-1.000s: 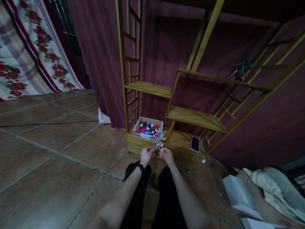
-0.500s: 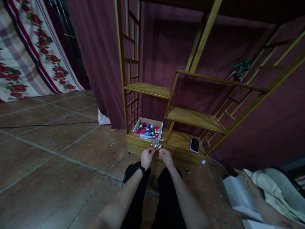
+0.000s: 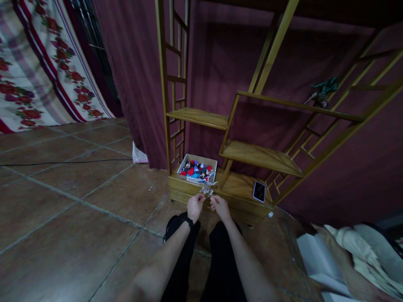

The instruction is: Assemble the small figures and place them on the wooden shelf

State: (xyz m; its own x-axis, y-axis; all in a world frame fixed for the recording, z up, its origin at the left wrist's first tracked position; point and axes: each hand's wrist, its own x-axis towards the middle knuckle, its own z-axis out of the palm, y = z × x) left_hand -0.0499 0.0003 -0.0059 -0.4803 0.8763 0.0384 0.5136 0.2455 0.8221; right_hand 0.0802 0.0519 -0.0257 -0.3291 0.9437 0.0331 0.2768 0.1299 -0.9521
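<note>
My left hand, with a black band at the wrist, has its fingers pinched together. Close beside it my right hand is pinched too. Between and just beyond the fingertips is a small clear, shiny piece, like crinkled clear plastic, and both hands grip its near edge. Its exact kind is too small to make out. Right behind it, an open cardboard box holds many small red, blue, black and white items, standing on the low base of a wooden shelf unit.
A phone lies on the shelf base to the right. Higher up stands a green figure. A white box and pale cloth are at the lower right. A black cable crosses the tiled floor at left.
The view has shifted slightly, so the scene sits a little further right. Both hands stay at the clear piece, which looks slightly flatter in outline.
</note>
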